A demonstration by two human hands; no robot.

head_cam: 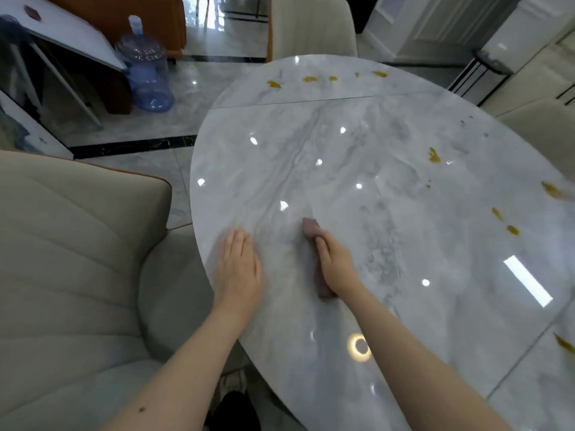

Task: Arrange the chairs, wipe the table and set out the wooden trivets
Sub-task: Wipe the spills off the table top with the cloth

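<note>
A round grey marble table (pixel 389 157) fills the middle and right of the head view. Yellow-brown smears (pixel 434 156) dot its far and right edges. My left hand (pixel 238 267) lies flat with straight fingers on the table near its left rim. My right hand (pixel 334 264) presses a pinkish-brown cloth (pixel 311 228) onto the tabletop; the cloth shows beyond my fingertips and under my wrist. A beige padded chair (pixel 71 259) stands close at the table's left. Another beige chair (pixel 312 26) stands at the far side. No wooden trivets are in view.
A third beige chair (pixel 541 129) sits at the table's right edge. A blue water jug (pixel 146 73) stands on the glossy tiled floor at the far left, beside a white-topped folding table (pixel 62 29). A black rack (pixel 479 73) stands at the far right.
</note>
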